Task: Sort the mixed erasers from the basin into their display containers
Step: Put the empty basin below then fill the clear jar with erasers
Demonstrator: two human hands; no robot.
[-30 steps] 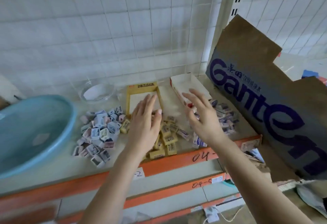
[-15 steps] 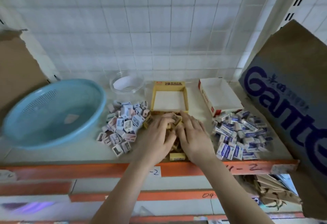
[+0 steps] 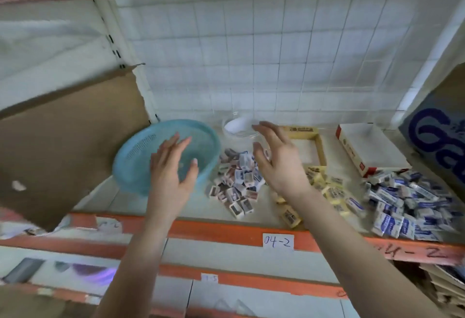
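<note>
1. The left hand (image 3: 173,166) hovers over the blue basin (image 3: 136,159), grip slack, fingers straight, holding nothing.
2. The right hand (image 3: 279,164) hangs beside it, grip likewise spread and empty.
3. The erasers (image 3: 236,184) lie heaped on the shelf (image 3: 151,204), in front of the yellow box (image 3: 320,149).

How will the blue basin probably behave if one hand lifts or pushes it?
The blue basin looks like thin plastic with a perforated patch, and nothing shows inside, so it is probably light and flexible. Its wide rim over a narrower base suggests it could tip if pressed at the edge. On the smooth shelf it would likely slide.
</note>
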